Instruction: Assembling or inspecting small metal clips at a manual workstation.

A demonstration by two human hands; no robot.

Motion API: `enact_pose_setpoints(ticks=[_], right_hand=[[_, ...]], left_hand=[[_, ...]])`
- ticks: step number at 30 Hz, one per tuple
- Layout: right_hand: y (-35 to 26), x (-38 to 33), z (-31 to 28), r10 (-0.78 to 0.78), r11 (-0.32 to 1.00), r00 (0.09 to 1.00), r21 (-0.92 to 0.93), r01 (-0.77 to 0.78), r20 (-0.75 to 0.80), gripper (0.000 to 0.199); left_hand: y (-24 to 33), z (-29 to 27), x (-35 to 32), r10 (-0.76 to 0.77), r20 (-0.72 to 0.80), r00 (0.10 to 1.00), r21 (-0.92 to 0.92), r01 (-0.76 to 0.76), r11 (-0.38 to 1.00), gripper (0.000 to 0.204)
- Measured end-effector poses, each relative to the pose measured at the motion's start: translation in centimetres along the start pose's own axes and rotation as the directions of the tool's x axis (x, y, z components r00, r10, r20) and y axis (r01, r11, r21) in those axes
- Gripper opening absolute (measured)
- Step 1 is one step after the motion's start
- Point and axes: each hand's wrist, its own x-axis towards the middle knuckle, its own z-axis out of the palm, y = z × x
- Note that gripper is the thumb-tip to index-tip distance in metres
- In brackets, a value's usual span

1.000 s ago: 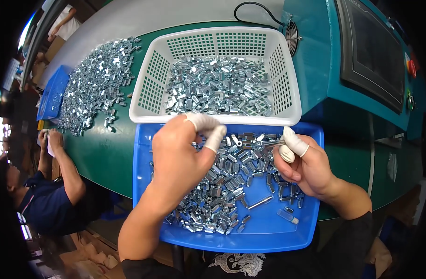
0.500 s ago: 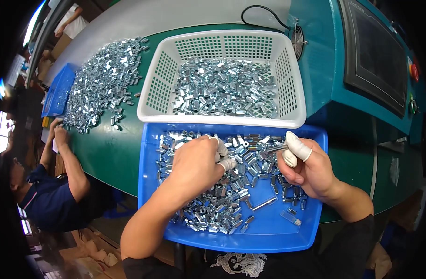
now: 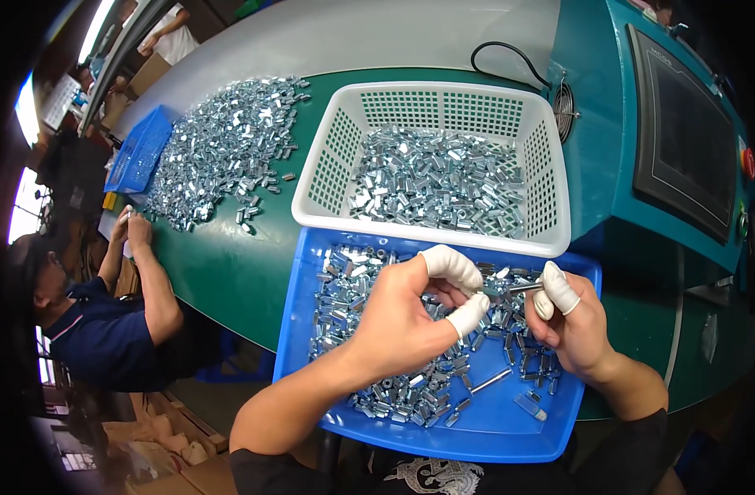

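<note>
A blue tray [image 3: 299,346] in front of me holds several small shiny metal nuts [image 3: 352,285] and a loose thin pin [image 3: 491,380]. My left hand [image 3: 402,326], with white finger cots on thumb and forefinger, hovers over the tray's middle and pinches a small metal nut at its fingertips. My right hand [image 3: 575,326], also with finger cots, grips a thin metal rod [image 3: 522,287] that points left toward the left fingertips. The two hands nearly meet at the rod's tip.
A white perforated basket [image 3: 431,229] full of the same nuts stands just behind the tray. A big heap of nuts [image 3: 221,157] and another blue tray [image 3: 138,153] lie on the green table at far left. A co-worker [image 3: 105,330] sits left; a teal machine with a screen [image 3: 682,148] stands right.
My left hand came down from the basket's front rim into the tray, then rose with its fingertips pinched toward the rod. My right hand stayed nearly in place.
</note>
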Motion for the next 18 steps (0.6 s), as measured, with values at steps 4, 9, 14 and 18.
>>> enact_pose_setpoints(ticks=[4, 9, 14, 18], right_hand=[[0.1, 0.0, 0.4, -0.037, 0.997, 0.999, -0.07, 0.034, -0.038, 0.043], [0.3, -0.3, 0.2, -0.109, 0.981, 0.992, -0.167, 0.099, -0.057, 0.044], [0.6, -0.3, 0.6, -0.161, 0.958, 0.987, -0.245, 0.151, -0.024, 0.043], [0.6, -0.4, 0.5, -0.147, 0.953, 0.989, -0.268, 0.143, 0.006, 0.043]], left_hand=[[-0.9, 0.9, -0.3, 0.134, 0.001, 0.991, -0.154, -0.132, 0.979, 0.023], [-0.6, 1.4, -0.4, 0.035, -0.01, 0.999, -0.133, -0.036, 0.99, 0.02], [-0.8, 1.2, -0.5, 0.108, -0.021, 0.994, -0.095, -0.109, 0.989, 0.018], [-1.3, 1.3, -0.5, 0.384, -0.051, 0.922, 0.099, -0.378, 0.921, 0.022]])
